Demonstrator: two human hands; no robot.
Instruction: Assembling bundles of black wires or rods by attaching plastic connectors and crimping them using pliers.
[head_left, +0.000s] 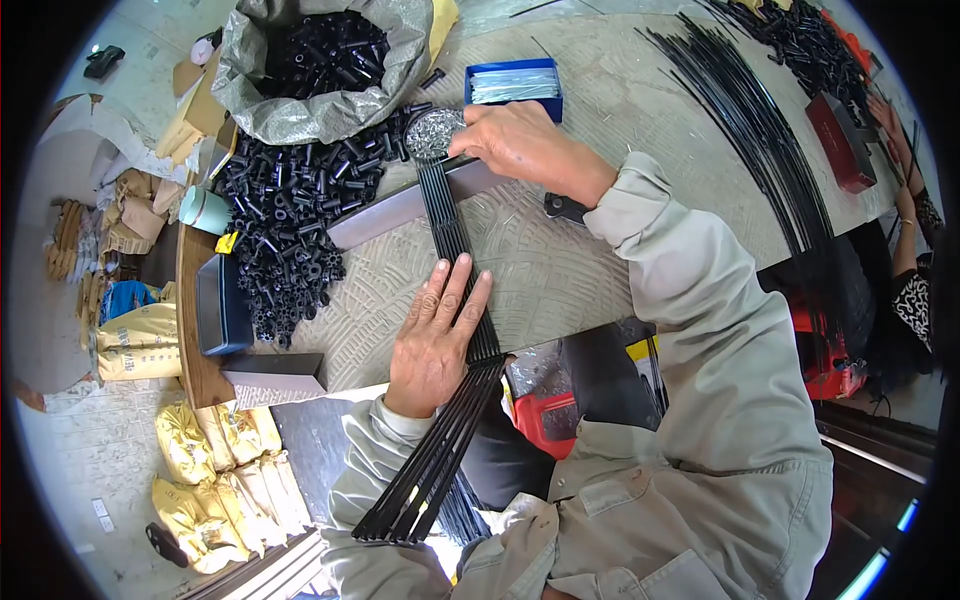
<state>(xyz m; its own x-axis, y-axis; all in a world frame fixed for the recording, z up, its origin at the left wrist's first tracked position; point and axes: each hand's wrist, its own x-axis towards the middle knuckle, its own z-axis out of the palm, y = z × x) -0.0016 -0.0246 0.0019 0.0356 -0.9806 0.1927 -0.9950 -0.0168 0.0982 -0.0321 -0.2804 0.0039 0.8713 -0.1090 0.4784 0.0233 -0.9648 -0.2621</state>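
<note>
A row of thin black rods (446, 228) runs side by side across the table and past its near edge, with the thicker near ends over my lap. My left hand (436, 345) lies on the rods with fingers stretched out. At their far ends sits a round silvery, crumpled-looking thing (434, 132). My right hand (520, 142) is closed at its right edge, fingers curled; what they pinch is hidden. Beneath the rods, a grey metal bar (385, 214) lies crosswise. A blue box (556, 108) of thin pale sticks stands just beyond my right hand.
Black plastic pieces (285, 230) heap at the left, below a grey sack (240, 100) of similar pieces. More long black rods (745, 120) lie at the right. A dark red box (840, 145) stands near another person's hands (885, 118). Yellow bags (200, 500) are on the floor.
</note>
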